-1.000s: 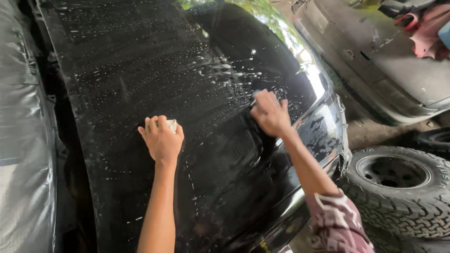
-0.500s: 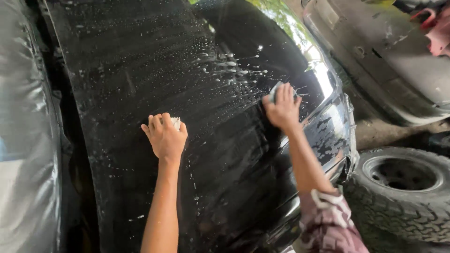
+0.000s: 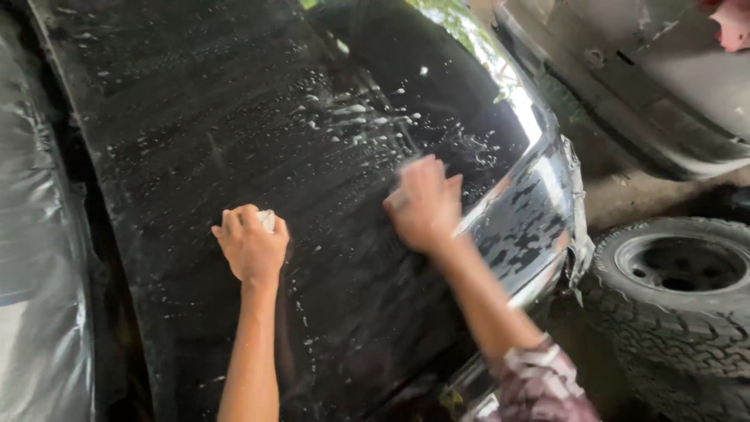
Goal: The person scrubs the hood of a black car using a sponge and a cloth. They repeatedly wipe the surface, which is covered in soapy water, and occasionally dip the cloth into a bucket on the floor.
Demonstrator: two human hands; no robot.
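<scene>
A glossy black car body panel (image 3: pixel 234 117), wet and flecked with white foam, fills most of the view. My left hand (image 3: pixel 251 248) rests on it near the middle, fingers curled around a small whitish pad (image 3: pixel 268 219) that peeks out past the knuckles. My right hand (image 3: pixel 426 205) is blurred with motion on the panel's right side, pressed flat on a light-coloured pad that shows only as a pale edge under the fingers. A patterned sleeve (image 3: pixel 539 387) covers my right upper arm.
A tyre on a grey wheel (image 3: pixel 672 273) lies on the ground at the right. Another grey vehicle body (image 3: pixel 648 86) stands at the upper right. Clear plastic sheeting (image 3: pixel 35 234) covers something along the left edge.
My right hand has slid across the panel, out toward the right edge and back inward and down. My left hand has stayed on the same spot.
</scene>
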